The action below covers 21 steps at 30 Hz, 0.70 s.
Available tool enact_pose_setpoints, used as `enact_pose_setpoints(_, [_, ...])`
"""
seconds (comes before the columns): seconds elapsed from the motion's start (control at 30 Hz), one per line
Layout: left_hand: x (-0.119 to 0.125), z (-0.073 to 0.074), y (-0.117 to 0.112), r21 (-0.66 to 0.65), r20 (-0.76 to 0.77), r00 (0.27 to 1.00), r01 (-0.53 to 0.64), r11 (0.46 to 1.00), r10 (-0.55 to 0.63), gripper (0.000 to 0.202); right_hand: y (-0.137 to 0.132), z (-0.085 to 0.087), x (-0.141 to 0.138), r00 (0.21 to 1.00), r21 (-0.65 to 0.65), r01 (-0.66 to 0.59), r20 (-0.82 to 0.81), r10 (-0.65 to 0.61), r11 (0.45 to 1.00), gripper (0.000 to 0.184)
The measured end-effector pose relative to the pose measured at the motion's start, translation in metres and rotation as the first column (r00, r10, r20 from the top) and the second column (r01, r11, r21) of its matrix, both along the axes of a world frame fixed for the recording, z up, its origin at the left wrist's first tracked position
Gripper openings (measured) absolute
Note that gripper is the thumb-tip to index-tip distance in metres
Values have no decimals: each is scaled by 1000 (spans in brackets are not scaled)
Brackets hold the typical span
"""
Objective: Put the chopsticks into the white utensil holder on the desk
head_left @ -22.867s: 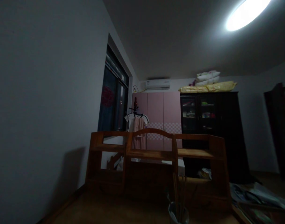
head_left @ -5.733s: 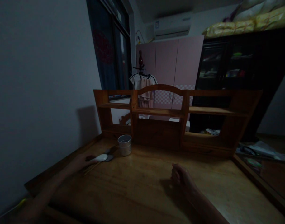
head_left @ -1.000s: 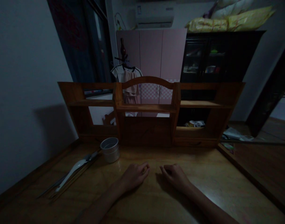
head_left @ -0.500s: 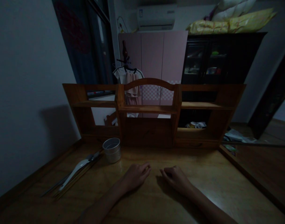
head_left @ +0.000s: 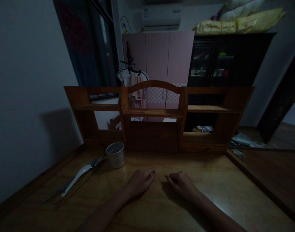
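Note:
Both hands rest on the wooden desk [head_left: 159, 212], a short gap between them. My left hand [head_left: 141, 182] lies with its fingers curled in, and nothing shows in it. Loosely closed too, my right hand [head_left: 182, 183] shows no object in its fingers. A grey metal cup [head_left: 116, 156] stands upright beyond my left hand, to its left. Left of the cup lies a white spoon [head_left: 76, 179] on a bundle of thin chopsticks [head_left: 74, 193], with metal cutlery [head_left: 96, 162] at its far end. Neither hand touches the cup or the utensils.
A wooden shelf unit [head_left: 153, 112] runs along the desk's back edge. At the left, a white wall [head_left: 28, 96] borders the desk. A raised wooden rim [head_left: 260, 187] follows the right side. Pink and dark cabinets stand farther back.

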<state>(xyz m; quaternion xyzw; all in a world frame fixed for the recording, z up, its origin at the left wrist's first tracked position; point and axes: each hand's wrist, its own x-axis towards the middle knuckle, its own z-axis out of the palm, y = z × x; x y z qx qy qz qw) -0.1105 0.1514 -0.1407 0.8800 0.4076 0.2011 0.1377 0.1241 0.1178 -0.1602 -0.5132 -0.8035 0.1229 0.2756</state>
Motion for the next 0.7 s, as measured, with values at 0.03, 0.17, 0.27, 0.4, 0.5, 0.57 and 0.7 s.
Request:
enact_pose_setpoints(0.03, [0,0,0,1,0,1000,-2,1000,2,29,0,0,0,1000,1,0,0,0,1000,50])
enact_pose_setpoints(0.17, [0,1,-1,-1,4,1000,-3,1000,3,28,0,1,0,1000,2,5,0,-5,1000,51])
enact_pose_setpoints(0.27, [0,1,-2,-3,9,1000,-3,1000,3,28,0,1,0,1000,6,5,1,-5,1000,51])
enact_pose_setpoints(0.4, [1,0,-1,-3,12,1000,-5,1000,5,29,-1,2,0,1000,11,2,2,-2,1000,51])
enact_pose_setpoints(0.5, [1,-2,0,-4,12,1000,-8,1000,8,29,-1,2,0,1000,20,13,0,-13,1000,51])
enact_pose_setpoints(0.57, [1,-3,1,-5,11,1000,-10,1000,10,30,-1,3,-1,1000,25,18,-4,-18,1000,51])
enact_pose_setpoints(0.7, [0,-3,1,-10,12,1000,-5,1000,5,30,-1,4,-1,1000,28,18,-15,-18,999,52])
